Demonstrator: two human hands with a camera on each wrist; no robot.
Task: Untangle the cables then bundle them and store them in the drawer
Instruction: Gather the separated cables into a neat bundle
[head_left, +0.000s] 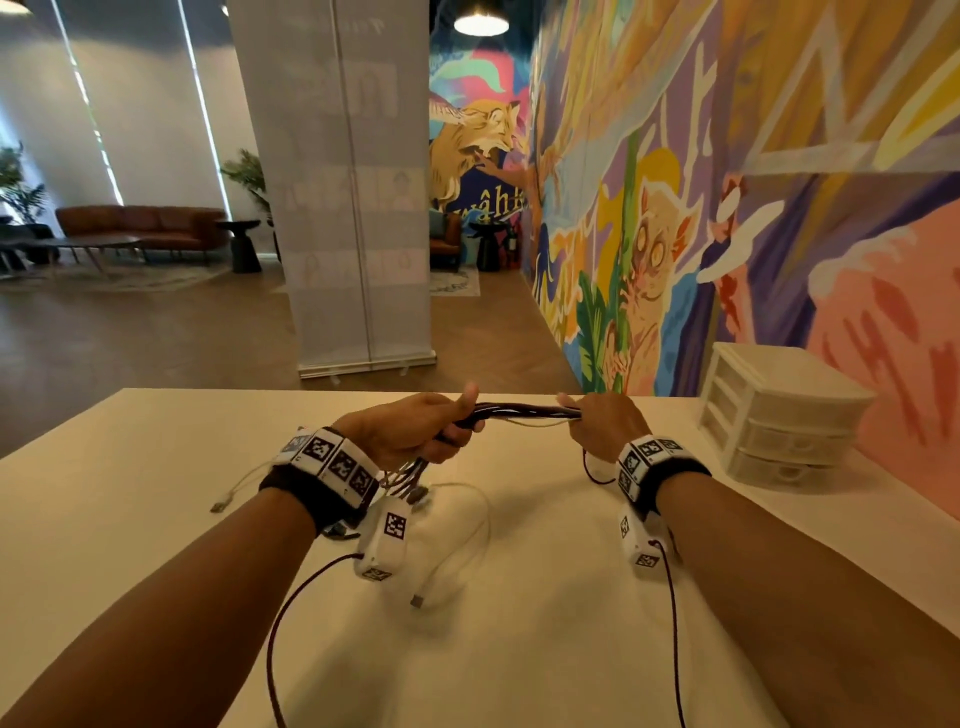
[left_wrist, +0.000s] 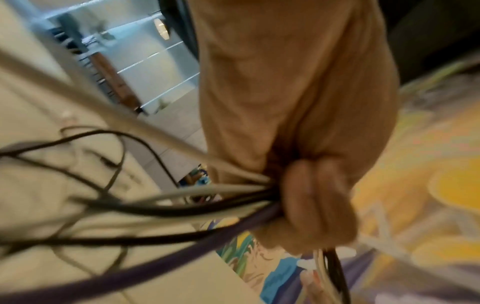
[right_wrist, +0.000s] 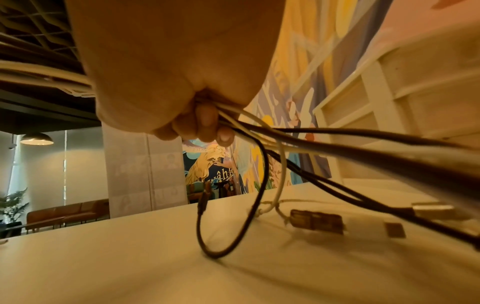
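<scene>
A bundle of dark and white cables (head_left: 527, 411) stretches level between my two hands above the white table (head_left: 519, 649). My left hand (head_left: 415, 431) grips one end in a fist, thumb up; its curled fingers (left_wrist: 309, 197) clamp the strands, and loose ends (left_wrist: 109, 207) fan out below. My right hand (head_left: 602, 423) grips the other end, its fingers (right_wrist: 205, 125) closed round the cables (right_wrist: 337, 144). Loose ends with plugs (right_wrist: 317, 221) trail onto the table. The white drawer unit (head_left: 779, 415) stands at the far right of the table, its drawers closed.
A white cable loop with a plug (head_left: 447, 551) lies on the table under my left wrist. Another plug (head_left: 221, 504) lies to the left. A mural wall (head_left: 779, 182) runs behind the drawer unit. The table's far edge (head_left: 260, 391) is just beyond my hands.
</scene>
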